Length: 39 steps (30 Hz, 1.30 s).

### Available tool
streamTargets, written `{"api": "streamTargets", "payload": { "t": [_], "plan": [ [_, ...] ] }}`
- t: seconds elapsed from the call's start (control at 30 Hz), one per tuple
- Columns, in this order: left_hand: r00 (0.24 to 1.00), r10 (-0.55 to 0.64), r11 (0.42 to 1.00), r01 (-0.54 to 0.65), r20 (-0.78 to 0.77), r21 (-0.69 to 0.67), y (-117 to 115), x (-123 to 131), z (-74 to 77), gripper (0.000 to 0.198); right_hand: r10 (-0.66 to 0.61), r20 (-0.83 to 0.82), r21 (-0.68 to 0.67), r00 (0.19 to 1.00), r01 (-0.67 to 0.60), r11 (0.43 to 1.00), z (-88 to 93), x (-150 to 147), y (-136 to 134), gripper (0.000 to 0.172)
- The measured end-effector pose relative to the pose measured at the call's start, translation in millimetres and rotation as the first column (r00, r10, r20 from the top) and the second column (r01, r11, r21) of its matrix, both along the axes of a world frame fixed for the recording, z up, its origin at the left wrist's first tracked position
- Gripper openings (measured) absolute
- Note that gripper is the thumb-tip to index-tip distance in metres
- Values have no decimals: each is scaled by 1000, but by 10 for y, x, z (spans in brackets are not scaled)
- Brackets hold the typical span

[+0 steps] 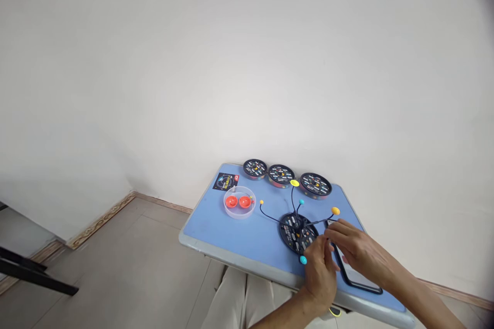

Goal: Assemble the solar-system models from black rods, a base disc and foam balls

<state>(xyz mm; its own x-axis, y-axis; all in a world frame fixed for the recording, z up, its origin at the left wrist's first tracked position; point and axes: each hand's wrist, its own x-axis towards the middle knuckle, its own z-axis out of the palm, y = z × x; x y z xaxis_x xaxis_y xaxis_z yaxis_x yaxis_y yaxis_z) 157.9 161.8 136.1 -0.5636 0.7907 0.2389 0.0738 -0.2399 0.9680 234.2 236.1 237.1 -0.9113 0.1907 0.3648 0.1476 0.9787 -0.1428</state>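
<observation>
A solar system model with a round black base (290, 236) stands near the table's front, with thin black arms curving out from its middle. Small coloured balls cap the arms, among them a yellow disc-like one (294, 183), an orange ball (335, 211) and a blue ball (303, 260). My left hand (321, 272) is closed at the right edge of the base. Pressed close to it, my right hand (357, 247) has its fingers pinched at the left fingertips. Whatever sits between the fingers is hidden. Beneath the right hand lies a phone (363, 281).
Three round black printed discs (281, 174) line the table's back edge by the wall. On the left are a black printed card (226, 181) and a clear round tray (239, 215) holding two red half-shells (245, 202). The blue table (239, 241) has a grey rim.
</observation>
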Motion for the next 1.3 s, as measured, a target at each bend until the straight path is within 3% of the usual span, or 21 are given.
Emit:
{"api": "streamTargets", "payload": {
  "t": [0.1,0.27,0.5,0.73,0.9,1.1,1.3],
  "plan": [
    [1000,1,1000,-1,8,7,-7,0,10,58,75,56,-17,996,-75,997,60,-14,10,32],
    [999,-12,1000,11,48,14,3,-5,-30,59,62,123,-93,990,-51,994,66,-17,46,34],
    [993,-9,1000,8,119,7,23,18,-91,60,-108,207,112,972,86,990,-121,-39,87,32],
    [993,-4,1000,2,119,14,-20,-3,18,58,-108,138,203,985,78,976,-280,-52,151,32],
    [973,-23,998,10,232,57,0,20,12,41,-114,131,224,985,83,971,-302,-40,144,30],
    [943,-14,999,-3,332,49,29,34,17,32,-158,151,140,976,137,981,-250,-31,82,27],
    [963,8,1000,-10,270,6,17,35,-54,41,-239,95,-5,966,240,971,-108,74,82,25]
  ]
}}
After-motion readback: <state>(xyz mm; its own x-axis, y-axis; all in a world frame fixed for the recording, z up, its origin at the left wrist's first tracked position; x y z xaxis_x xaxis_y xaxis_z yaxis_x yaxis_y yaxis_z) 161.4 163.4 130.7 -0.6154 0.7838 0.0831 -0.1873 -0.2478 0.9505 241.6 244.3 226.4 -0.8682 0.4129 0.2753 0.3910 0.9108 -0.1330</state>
